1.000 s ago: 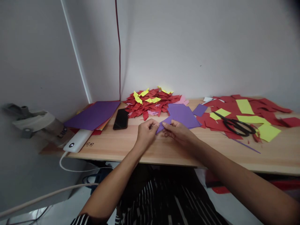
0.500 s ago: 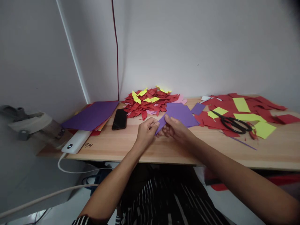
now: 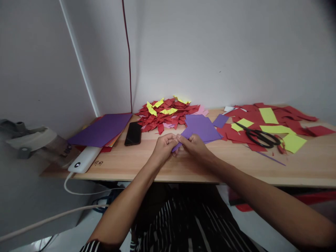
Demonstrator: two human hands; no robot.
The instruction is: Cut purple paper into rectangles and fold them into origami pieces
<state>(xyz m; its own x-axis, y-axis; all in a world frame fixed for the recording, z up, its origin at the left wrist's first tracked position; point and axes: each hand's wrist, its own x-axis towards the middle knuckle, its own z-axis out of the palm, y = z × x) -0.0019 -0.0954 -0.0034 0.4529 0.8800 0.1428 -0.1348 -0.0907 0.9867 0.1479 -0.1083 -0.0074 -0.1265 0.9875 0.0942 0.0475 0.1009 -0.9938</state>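
Between my hands, just above the front half of the table, is a folded piece of purple paper [image 3: 176, 147]. My left hand [image 3: 165, 146] pinches one end with thumb and fingers. The thumb of my right hand [image 3: 194, 145] presses on the same paper close to the left thumb, its other fingers curled below. Much of the paper is covered by fingers, so its exact folds cannot be made out. Directly behind lies a stack of purple paper sheets [image 3: 203, 126]. A smaller purple piece [image 3: 221, 120] rests to its right.
A heap of folded red paper pieces [image 3: 160, 122], some yellow, lies at the back. Black scissors [image 3: 262, 138] sit among red and yellow paper at right. To the left are a phone [image 3: 133, 133], large purple sheets [image 3: 102, 130], a white power bank [image 3: 85, 159] and a bottle [image 3: 52, 147].
My right thumb has slid left along the purple paper toward my left thumb, and the hands are closer together. The view has shifted slightly.
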